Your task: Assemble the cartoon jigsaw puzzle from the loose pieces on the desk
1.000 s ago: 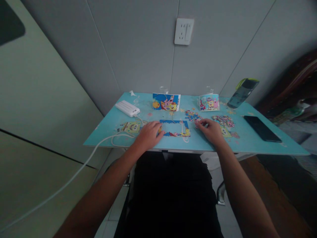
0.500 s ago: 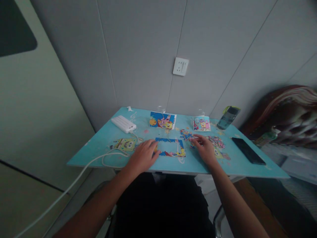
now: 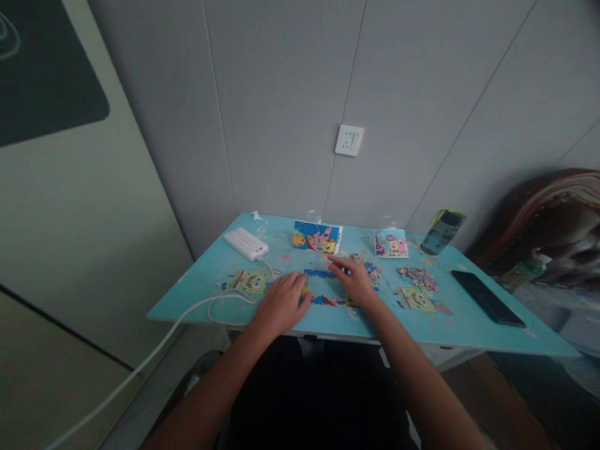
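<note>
A partly built jigsaw frame [image 3: 320, 274] with a blue border lies on the light blue table [image 3: 206, 281], near its front edge. My left hand [image 3: 281, 304] rests flat at the frame's left end, fingers spread. My right hand [image 3: 355, 281] lies over the frame's right half, fingers stretched left toward the top border. Whether it pinches a piece is too small to tell. Loose puzzle pieces [image 3: 374, 269] lie just right of that hand, and a second heap [image 3: 417, 278] lies farther right.
Two cartoon picture cards [image 3: 317, 237] [image 3: 390, 244] stand at the table's back. A white power bank [image 3: 245, 244] with a cable [image 3: 187, 310] sits at the left. A black phone [image 3: 487, 298] and a dark bottle [image 3: 443, 231] are at the right. A wall socket [image 3: 349, 139] is above.
My right hand has moved left from the loose pieces to over the jigsaw frame. My left hand stays at the frame's left end. The camera has tilted upward.
</note>
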`<state>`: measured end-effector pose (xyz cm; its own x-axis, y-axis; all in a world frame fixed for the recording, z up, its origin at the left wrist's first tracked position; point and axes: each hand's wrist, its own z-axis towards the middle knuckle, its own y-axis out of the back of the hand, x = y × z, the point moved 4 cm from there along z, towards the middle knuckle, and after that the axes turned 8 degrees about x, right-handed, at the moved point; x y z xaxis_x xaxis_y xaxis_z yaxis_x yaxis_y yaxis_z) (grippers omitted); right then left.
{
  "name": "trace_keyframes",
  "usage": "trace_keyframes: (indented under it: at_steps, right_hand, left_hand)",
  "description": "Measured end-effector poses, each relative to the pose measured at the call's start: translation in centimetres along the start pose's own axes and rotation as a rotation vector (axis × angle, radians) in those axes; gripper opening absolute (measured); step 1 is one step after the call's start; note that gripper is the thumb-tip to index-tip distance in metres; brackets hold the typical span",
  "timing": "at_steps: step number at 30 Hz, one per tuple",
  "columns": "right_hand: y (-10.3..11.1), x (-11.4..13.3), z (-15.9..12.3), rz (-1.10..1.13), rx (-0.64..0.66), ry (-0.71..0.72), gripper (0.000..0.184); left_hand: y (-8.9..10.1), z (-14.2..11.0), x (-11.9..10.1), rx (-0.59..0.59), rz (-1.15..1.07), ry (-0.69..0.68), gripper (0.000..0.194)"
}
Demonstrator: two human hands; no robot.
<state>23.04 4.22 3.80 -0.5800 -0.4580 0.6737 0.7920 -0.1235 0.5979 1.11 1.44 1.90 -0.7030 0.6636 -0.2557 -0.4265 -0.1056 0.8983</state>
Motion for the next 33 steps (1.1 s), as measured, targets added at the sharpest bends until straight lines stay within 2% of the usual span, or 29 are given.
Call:
trace_keyframes:
  at_steps: [7,14,22,29,33]
  right_hand:
    - [1.4,-0.5,-1.1,-0.019,-0.048,-0.079,0.03]
    - [0.9,-0.7,-1.0,-0.004,0.005,-0.031,0.026]
    - [1.2,-1.8,-1.0,0.002,-0.024,-0.068,0.029]
    - [1.2,-1.2,-1.4,-0.004,0.124,-0.127,0.032]
    - [1.5,-0.2,-1.9,0.019,0.197,-0.105,0.027]
  left_hand:
    - [0.1,-0.2,-0.2,-0.004,-0.008,0.006,0.039]
    - [0.2,-0.3,-0.6,-0.005,0.037,-0.009,0.035]
    - [0.4,-0.2,-0.6,0.031,0.067,-0.019,0.034]
    - [0.4,-0.2,-0.6,0.045,0.032,-0.016,0.033]
    - [0.4,-0.2,-0.6,0.048,0.034,-0.023,0.032]
